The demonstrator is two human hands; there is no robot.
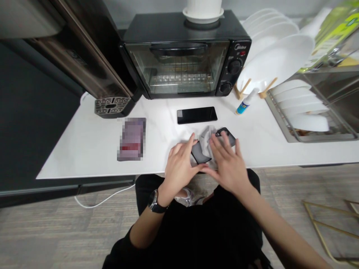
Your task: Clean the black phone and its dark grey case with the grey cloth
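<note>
Left hand (179, 164): from where I stand, its fingers are loosely bent about the left end of the case; I can't tell how firmly it grips.
Right hand (228, 166): fingers spread, laid over the cloth and the case's right end.
Dark phone case (200, 153): slanting between the two hands at the near edge of the table (159, 138).
Grey cloth (206, 140): crumpled across the case's middle.
Black phone (197, 115): flat, just beyond the cloth.
Small bottle (243, 107): upright, right of the phone.

Black clothes (193, 235), 1 black-strapped wristwatch (157, 203)
</note>
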